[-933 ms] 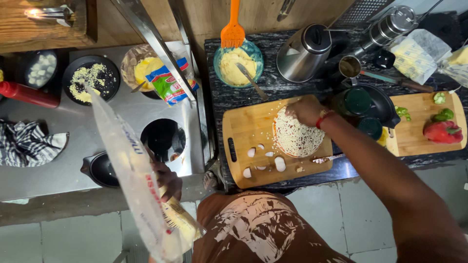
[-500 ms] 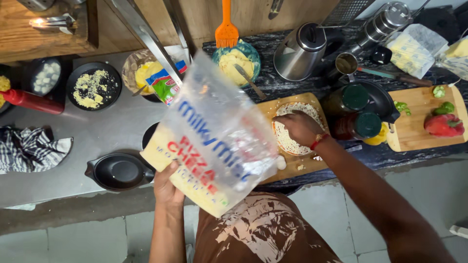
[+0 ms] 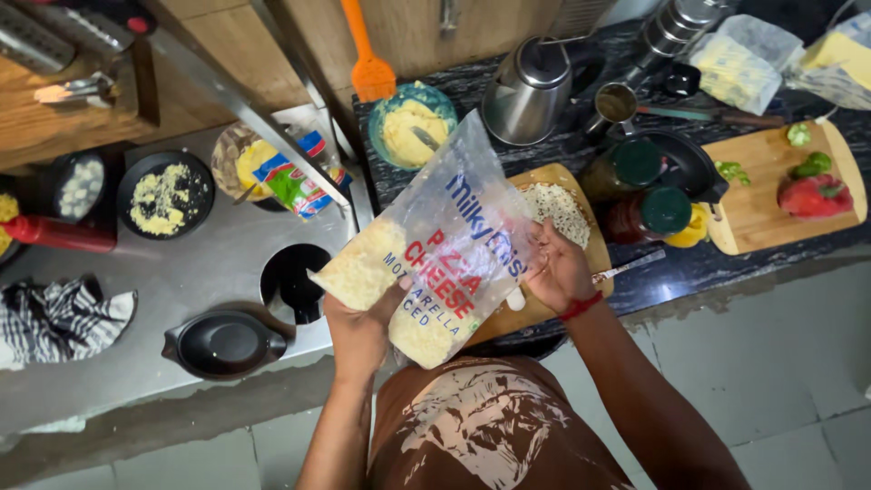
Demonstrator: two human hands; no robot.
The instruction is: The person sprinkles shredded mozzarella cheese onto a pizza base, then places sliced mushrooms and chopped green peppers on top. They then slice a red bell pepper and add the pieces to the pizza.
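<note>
My left hand (image 3: pixel 358 319) grips the lower end of a clear plastic bag of shredded cheese (image 3: pixel 426 245), holding it tilted over the counter edge. My right hand (image 3: pixel 558 269), with a red band at the wrist, holds the bag's right side near its open end. Behind the bag a round flatbread topped with shredded cheese (image 3: pixel 561 207) lies on a wooden cutting board (image 3: pixel 544 304), partly hidden by the bag.
A steel kettle (image 3: pixel 526 91), a teal bowl of yellow mix (image 3: pixel 408 127) and two green-lidded jars (image 3: pixel 649 191) stand behind the board. A second board (image 3: pixel 753 213) holds a red pepper (image 3: pixel 812 195). Left: small black pan (image 3: pixel 222 343), black bowls, checked cloth (image 3: pixel 59 318), red bottle (image 3: pixel 54 233).
The bag swung up from my left side to in front of me over the board. My right hand left the flatbread and took hold of the bag.
</note>
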